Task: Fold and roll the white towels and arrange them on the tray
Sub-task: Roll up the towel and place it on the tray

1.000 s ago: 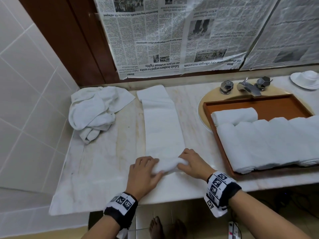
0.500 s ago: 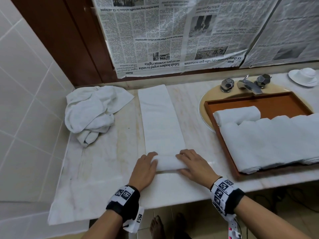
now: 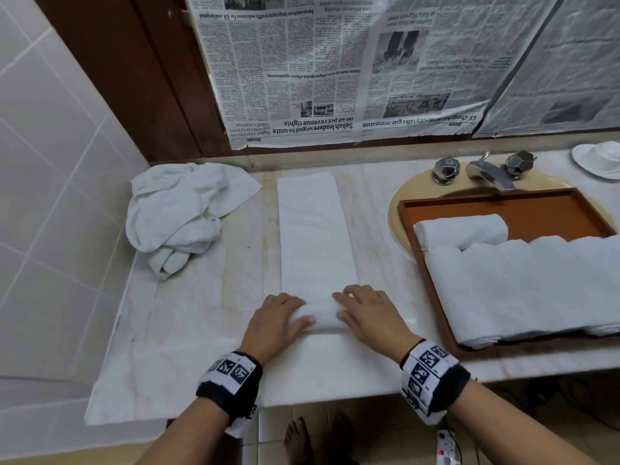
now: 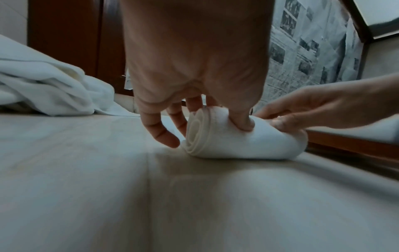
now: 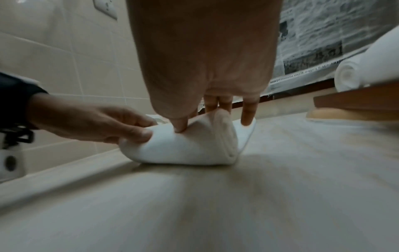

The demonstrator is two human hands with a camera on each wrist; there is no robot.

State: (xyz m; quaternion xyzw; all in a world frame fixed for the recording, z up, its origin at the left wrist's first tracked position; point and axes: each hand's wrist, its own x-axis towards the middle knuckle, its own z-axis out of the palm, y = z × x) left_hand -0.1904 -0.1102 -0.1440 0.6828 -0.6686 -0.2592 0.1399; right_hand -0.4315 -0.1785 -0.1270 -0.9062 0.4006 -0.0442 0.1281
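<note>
A white towel, folded into a long strip [image 3: 315, 236], lies lengthwise on the marble counter. Its near end is wound into a short roll [image 3: 322, 317], whose spiral end shows in the left wrist view [image 4: 237, 143]. My left hand [image 3: 278, 320] grips the roll's left end, thumb pressed into the near side and fingers over the far side. My right hand [image 3: 365, 313] holds the right end [image 5: 183, 146] the same way. To the right, a brown wooden tray [image 3: 503, 199] holds several rolled white towels [image 3: 523, 290].
A heap of crumpled white towels [image 3: 177, 213] sits at the counter's back left by the tiled wall. The tray rests over the sink below the faucet [image 3: 489, 171]. A white dish [image 3: 600, 157] stands far right. Newspaper covers the wall behind.
Both hands have rolled the towel's near end away from me, so the roll is thicker and farther up the strip. The strip's far end now lies flat.
</note>
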